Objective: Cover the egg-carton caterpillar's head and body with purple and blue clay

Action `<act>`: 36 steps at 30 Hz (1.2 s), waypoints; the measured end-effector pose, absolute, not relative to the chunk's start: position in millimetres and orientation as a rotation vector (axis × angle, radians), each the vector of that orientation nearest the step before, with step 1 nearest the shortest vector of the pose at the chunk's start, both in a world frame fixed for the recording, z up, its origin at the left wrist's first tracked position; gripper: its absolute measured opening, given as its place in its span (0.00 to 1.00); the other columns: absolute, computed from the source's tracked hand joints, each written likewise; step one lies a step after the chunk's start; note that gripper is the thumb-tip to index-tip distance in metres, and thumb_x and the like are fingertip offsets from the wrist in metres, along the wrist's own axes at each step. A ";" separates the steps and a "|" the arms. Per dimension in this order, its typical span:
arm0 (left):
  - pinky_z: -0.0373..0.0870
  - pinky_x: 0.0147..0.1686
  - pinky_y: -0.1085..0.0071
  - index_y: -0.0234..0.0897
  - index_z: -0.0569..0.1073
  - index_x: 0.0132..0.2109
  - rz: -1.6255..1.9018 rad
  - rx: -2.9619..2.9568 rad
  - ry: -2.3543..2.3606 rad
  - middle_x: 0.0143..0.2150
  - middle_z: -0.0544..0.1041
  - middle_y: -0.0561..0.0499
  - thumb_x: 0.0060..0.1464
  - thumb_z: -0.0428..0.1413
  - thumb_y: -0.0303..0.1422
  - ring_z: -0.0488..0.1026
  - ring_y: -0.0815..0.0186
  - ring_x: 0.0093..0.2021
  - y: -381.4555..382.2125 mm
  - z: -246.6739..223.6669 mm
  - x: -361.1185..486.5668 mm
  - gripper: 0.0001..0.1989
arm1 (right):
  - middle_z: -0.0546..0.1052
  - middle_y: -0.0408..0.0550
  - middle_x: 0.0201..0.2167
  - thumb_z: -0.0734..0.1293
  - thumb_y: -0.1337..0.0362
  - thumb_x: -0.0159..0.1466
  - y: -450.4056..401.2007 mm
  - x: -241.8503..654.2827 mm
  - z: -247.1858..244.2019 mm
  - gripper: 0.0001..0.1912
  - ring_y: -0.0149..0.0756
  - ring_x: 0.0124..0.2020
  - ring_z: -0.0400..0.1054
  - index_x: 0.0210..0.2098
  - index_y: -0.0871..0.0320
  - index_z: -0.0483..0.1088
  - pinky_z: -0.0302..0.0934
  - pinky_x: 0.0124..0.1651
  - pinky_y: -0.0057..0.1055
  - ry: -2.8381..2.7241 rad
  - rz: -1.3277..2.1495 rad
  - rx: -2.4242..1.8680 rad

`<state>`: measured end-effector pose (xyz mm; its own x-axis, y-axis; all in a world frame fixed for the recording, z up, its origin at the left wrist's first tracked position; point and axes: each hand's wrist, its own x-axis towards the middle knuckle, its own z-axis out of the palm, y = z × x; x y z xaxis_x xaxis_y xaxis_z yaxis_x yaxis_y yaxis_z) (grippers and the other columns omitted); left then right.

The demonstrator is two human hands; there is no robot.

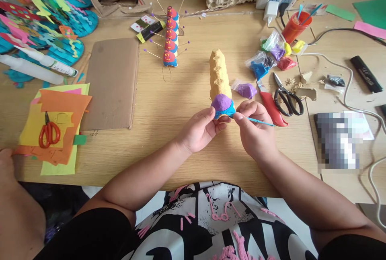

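My left hand (200,128) grips the near end of a yellowish strip of egg carton (218,76), thumb against its side. Purple clay (222,102) caps that end bump, with blue clay (226,112) round its lower edge. In my right hand (255,129), a thin blue modelling tool (257,121) is pinched between thumb and fingers, its tip hidden at the blue clay. Just beyond lies a bag of purple clay (245,90). Farther off stands a finished-looking caterpillar (171,37) of red and blue bumps, with purple-tipped sticks out its sides.
Black scissors (288,97) and a red-handled cutter (273,105) lie right of my hands, near bagged clay (259,69) and an orange cup (294,27). Cardboard (111,83), coloured paper (64,103) and orange scissors (50,131) are left. Another person's arm (21,215) rests at lower left.
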<state>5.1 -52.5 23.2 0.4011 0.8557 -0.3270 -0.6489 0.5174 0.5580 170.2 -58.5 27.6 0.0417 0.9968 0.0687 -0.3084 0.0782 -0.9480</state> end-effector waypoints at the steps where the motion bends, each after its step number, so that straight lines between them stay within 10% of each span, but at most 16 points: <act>1: 0.77 0.43 0.75 0.37 0.82 0.43 0.979 0.367 0.631 0.39 0.83 0.50 0.57 0.70 0.44 0.82 0.69 0.43 -52.5 23.1 5.0 0.15 | 0.66 0.41 0.33 0.83 0.55 0.58 -58.0 170.2 28.5 0.19 0.33 0.36 0.61 0.28 0.52 0.70 0.61 0.42 0.36 -0.990 1.271 -0.941; 14: 0.80 0.46 0.74 0.35 0.81 0.44 1.031 0.295 0.648 0.39 0.84 0.50 0.61 0.67 0.41 0.82 0.70 0.39 -51.4 31.9 6.3 0.13 | 0.78 0.40 0.36 0.84 0.54 0.54 -41.2 181.6 30.7 0.22 0.31 0.36 0.71 0.26 0.53 0.69 0.68 0.41 0.33 -0.735 1.775 -0.827; 36: 0.80 0.46 0.76 0.35 0.82 0.45 1.031 0.295 0.675 0.40 0.84 0.50 0.62 0.67 0.38 0.82 0.71 0.39 -52.8 30.0 6.2 0.10 | 0.82 0.39 0.35 0.85 0.54 0.53 -45.2 175.8 36.3 0.20 0.31 0.34 0.71 0.27 0.51 0.72 0.69 0.42 0.33 -0.770 1.657 -0.850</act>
<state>6.2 -52.8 30.0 0.3372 0.8632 -0.3757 -0.6894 0.4982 0.5258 175.8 -45.2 36.3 -0.1759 0.9727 -0.1511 -0.5119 -0.2215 -0.8300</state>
